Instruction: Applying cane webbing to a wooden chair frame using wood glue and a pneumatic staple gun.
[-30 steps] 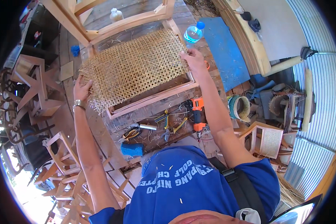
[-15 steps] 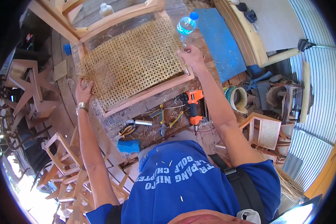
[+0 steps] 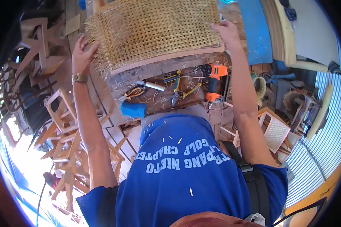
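A sheet of woven cane webbing (image 3: pixel 151 30) lies over a wooden chair frame (image 3: pixel 166 57) on a worn bench. My left hand (image 3: pixel 85 53) is at the sheet's left edge, fingers apart, its thumb near the frayed strands. My right hand (image 3: pixel 227 34) pinches the sheet's right edge. Nearer me on the bench lie an orange-and-black power tool (image 3: pixel 216 84), yellow-handled pliers (image 3: pixel 191 90), another pair of pliers (image 3: pixel 134 91), a white-handled tool (image 3: pixel 155 86) and a blue block (image 3: pixel 132 109), among scattered cane bits.
Unfinished wooden chair frames (image 3: pixel 60 113) crowd the left side; more (image 3: pixel 276 132) stand at lower right. A blue board (image 3: pixel 259 34) lies right of the bench, beside a pale panel (image 3: pixel 310 34). A bottle (image 3: pixel 227 2) shows at the top edge. Corrugated sheeting (image 3: pixel 303 162) lines the right.
The view has shifted, so bench and hands sit higher in the picture. The webbing covers more of the frame's near opening. My left hand's fingers look more spread than before.
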### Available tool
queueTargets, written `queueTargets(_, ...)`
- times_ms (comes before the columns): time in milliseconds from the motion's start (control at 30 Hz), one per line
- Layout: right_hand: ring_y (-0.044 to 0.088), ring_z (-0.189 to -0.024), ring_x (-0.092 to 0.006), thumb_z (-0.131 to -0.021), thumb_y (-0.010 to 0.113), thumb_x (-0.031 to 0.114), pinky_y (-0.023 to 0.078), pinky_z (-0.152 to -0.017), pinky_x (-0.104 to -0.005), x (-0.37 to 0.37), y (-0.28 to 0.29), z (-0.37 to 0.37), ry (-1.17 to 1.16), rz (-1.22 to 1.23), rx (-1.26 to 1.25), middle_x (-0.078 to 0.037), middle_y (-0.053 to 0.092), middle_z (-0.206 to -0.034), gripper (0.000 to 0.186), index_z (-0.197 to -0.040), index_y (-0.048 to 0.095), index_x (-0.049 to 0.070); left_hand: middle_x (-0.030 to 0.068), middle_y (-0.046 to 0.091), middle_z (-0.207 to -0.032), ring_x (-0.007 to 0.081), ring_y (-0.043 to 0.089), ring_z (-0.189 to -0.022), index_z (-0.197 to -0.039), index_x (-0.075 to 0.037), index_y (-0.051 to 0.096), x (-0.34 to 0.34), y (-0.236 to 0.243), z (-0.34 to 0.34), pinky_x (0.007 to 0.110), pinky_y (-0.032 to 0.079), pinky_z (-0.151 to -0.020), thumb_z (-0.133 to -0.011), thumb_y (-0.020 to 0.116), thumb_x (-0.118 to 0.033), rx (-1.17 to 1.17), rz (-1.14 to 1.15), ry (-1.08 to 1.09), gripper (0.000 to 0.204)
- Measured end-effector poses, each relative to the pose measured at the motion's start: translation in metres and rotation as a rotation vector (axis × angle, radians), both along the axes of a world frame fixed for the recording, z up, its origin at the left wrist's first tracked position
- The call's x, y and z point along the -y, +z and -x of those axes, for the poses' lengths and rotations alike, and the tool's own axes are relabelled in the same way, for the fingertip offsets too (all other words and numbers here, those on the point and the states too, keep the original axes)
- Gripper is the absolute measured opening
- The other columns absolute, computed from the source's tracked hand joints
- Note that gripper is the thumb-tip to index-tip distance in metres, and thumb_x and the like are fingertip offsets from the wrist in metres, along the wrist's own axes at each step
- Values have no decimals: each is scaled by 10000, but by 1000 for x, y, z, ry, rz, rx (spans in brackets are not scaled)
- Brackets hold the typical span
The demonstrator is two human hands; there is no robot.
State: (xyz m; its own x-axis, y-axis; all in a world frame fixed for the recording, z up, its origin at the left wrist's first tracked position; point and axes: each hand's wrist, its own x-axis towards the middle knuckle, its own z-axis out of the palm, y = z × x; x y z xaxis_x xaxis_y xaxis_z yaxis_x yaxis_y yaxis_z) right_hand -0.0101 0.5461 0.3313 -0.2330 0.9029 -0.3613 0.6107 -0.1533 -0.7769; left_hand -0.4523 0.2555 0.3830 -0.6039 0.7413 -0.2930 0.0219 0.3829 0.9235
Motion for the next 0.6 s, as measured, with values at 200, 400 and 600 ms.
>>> queueTargets(200, 573, -712, -149, -757, 809, 350, 464, -630, -308, -6, 3, -3, 48, 67, 29, -77, 647, -795, 463, -931, 633, -41, 151, 595, -1202, 170, 660, -909, -1435, -7, 365, 0, -22, 1, 268, 546, -709, -765, 847, -159, 31, 151, 14, 839)
queueTargets(400, 631, -767, -213, -760, 783, 429, 494, -712, -358, 2, 19, -1, 188, -118, 321, -123, 672, -835, 522, -980, 628, -18, 165, 597, -1228, 188, 677, -930, -1440, -5, 368, -4, -43, 2, 273, 563, -706, -759, 853, -181, -1, 277, -44, 855)
queueTargets(600, 673, -889, -341, -822, 699, 504, 504, -788, -452, 30, 24, 15, 188, -295, 597, -169, 686, -925, 567, -1100, 581, 25, 164, 622, -1222, 183, 691, -887, -1414, -2, 416, 3, -63, 3, 271, 566, -697, -775, 842, -222, -204, 210, -7, 798)
